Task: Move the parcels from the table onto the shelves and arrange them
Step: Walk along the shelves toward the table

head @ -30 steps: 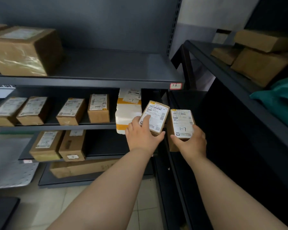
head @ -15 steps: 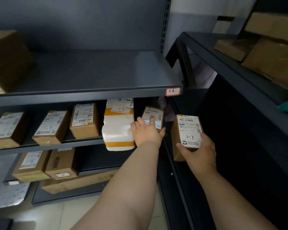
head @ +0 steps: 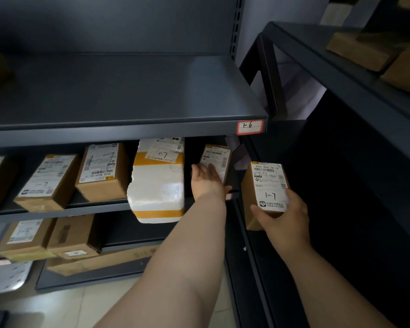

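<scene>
A small brown parcel [head: 217, 157] with a white label stands at the right end of the middle shelf [head: 81, 210], beside a white and orange padded parcel [head: 158, 188]. My left hand [head: 205, 182] reaches into that shelf, with fingers flat on the small parcel's label and the thumb under its lower edge. My right hand [head: 283, 220] holds a second brown parcel [head: 266, 185] marked 1-7 from below, out in front of the shelf's right post.
Several more labelled boxes [head: 100, 171] line the middle shelf to the left. The upper shelf [head: 128, 129], tagged 1-6 [head: 250, 127], is bare in view. Boxes sit on the lower shelf [head: 69, 235]. A second dark rack [head: 341, 74] with boxes stands at the right.
My left hand has carried the small parcel deeper into the middle shelf, next to the white and orange parcel. The right hand with its parcel has stayed beside the post. The view has moved closer.
</scene>
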